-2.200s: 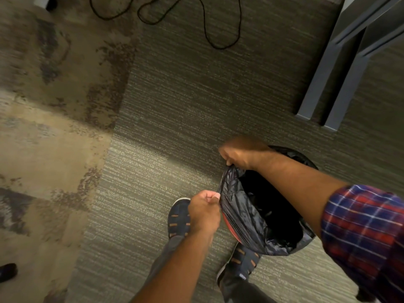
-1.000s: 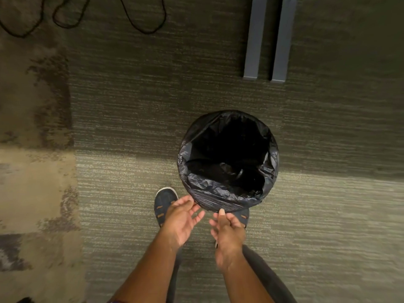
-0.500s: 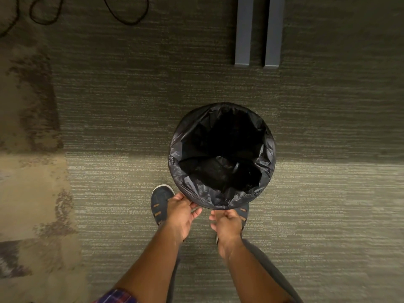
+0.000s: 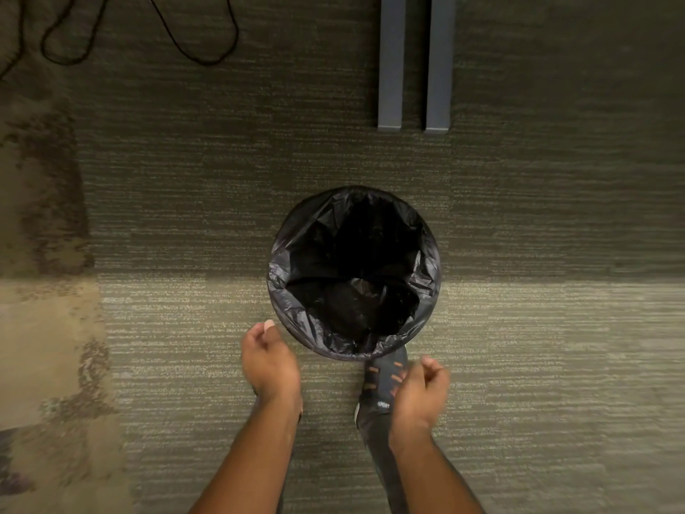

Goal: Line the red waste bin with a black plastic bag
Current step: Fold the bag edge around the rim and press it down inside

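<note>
The round waste bin stands on the carpet with a black plastic bag (image 4: 293, 309) spread inside it and folded over the whole rim. The bag covers the bin's red wall, so no red shows. Crumpled bag folds lie at the bottom of the opening. My left hand (image 4: 268, 361) hovers just left of the bin's near edge, empty, fingers loosely curled and thumb out, apart from the bag. My right hand (image 4: 422, 391) is below and right of the bin, curled into a loose fist with nothing in it.
Two grey furniture legs (image 4: 391, 68) end on the carpet beyond the bin. A black cable (image 4: 185, 50) loops at the top left. My dark shoe (image 4: 385, 380) touches the bin's near side. A tan carpet patch (image 4: 44, 346) lies at the left.
Both hands have let go of the bag's near edge, pulled back from the bin and spread apart. The bag stays draped over the rim.
</note>
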